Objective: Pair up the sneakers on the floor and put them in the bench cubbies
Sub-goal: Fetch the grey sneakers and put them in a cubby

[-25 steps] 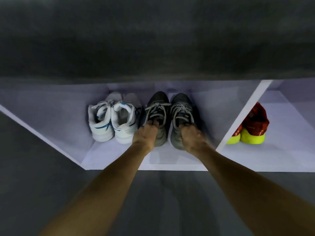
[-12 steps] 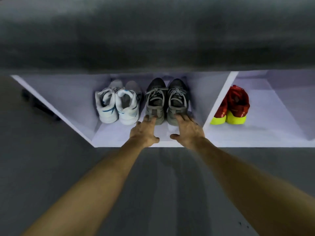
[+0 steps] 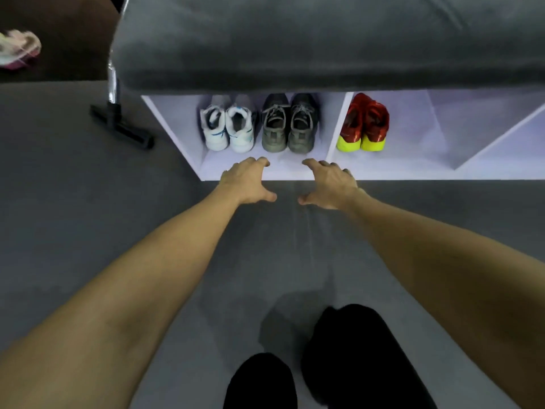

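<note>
Head view, looking down at a white bench [image 3: 265, 172] with a grey cushion [image 3: 324, 39] on top and open cubbies below. Left cubby [image 3: 182, 125]: two pairs, heels toward the viewer. White sneakers [image 3: 227, 128] with blue trim on the left, side by side and touching; grey sneakers [image 3: 289, 125] just beside them on the right, also touching each other, laces visible. Next cubby to the right holds the red sneakers [image 3: 364, 125] with yellow-green soles, close against the divider [image 3: 339, 125]. A further compartment at far right, partly cut off by the frame. Left hand [image 3: 246, 183] at the front lip of the left cubby, palm down, fingers [image 3: 259, 162] loosely spread and slightly bent, holding nothing, just short of the grey pair's heels and not touching them. Right hand [image 3: 330, 184] mirrors it, fingers relaxed and apart, thumb out toward the left hand, empty as well. Both forearms bare, reaching forward over the grey floor [image 3: 88, 216]. Dark-clad legs [image 3: 339, 358] at the bottom edge. Off to the left of the bench, a black vacuum head [image 3: 122, 126] on a metal tube [image 3: 113, 84] lies on the floor. One pink-and-white sneaker [image 3: 19, 48], blurred, sits at the far upper left, well apart from the bench.
</note>
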Available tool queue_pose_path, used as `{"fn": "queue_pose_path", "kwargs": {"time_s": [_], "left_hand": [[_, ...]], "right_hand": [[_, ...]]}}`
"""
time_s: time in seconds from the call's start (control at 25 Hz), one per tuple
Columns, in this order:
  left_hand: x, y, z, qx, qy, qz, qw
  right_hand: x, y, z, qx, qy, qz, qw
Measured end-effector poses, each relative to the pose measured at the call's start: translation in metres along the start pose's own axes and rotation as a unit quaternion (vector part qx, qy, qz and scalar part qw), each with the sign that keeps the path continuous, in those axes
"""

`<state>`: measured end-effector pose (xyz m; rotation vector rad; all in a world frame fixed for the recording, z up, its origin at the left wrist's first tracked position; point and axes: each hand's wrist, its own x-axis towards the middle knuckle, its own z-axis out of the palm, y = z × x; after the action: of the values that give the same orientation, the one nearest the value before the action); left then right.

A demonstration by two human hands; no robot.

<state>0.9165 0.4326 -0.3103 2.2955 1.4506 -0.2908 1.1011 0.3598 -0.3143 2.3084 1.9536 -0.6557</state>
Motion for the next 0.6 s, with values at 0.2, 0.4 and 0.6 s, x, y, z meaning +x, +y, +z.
{"fn": "queue_pose_path", "kwargs": {"time_s": [0.2, 0.4, 0.6], "left_hand": [[-0.143, -0.002, -0.119, 0.001, -0.017, -0.001, 1.000], [-0.269, -0.018, -0.262, -0.009, 0.014, -0.023, 1.000], [-0.371, -0.047, -0.349, -0.066, 0.040, -0.070, 0.995]], "right_hand": [[-0.118, -0.076, -0.108, 0.004, -0.019, -0.008, 1.000], [-0.212, -0.156, -0.233, -0.006, -0.005, -0.033, 0.999], [-0.270, -0.216, -0.312, 0.014, -0.014, -0.057, 0.998]]}}
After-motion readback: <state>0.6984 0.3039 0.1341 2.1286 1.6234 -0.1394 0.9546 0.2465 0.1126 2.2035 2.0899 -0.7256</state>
